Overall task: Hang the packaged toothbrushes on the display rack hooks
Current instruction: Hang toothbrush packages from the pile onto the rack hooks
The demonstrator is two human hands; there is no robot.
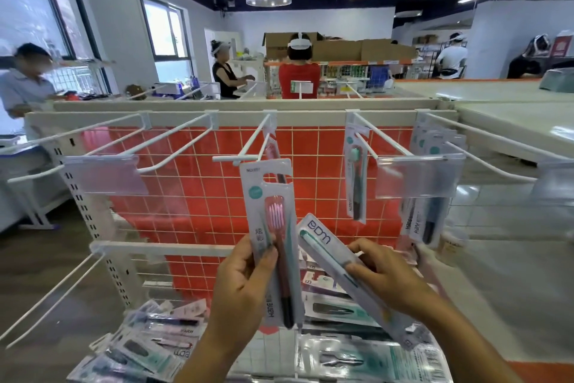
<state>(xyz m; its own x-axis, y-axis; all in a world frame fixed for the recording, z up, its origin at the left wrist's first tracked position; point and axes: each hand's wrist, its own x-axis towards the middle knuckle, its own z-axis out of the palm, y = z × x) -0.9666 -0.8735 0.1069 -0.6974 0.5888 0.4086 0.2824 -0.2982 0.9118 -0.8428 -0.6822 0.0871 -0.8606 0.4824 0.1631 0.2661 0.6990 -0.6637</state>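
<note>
My left hand (240,283) grips a packaged pink toothbrush (273,227) upright, its hang hole just below the tip of the middle white hook (248,146). One pink pack (271,149) hangs further back on that hook. My right hand (382,277) holds a teal toothbrush pack (323,246), tilted with its top toward the left. A green pack (355,171) hangs on the hook to the right, and several packs (427,183) hang on the far-right hook.
The rack has a red wire grid back (192,196) and bare hooks (93,140) on the left. Loose toothbrush packs (161,348) lie piled on the shelf below. Clear price-tag holders (416,177) front the hooks. People work at counters behind.
</note>
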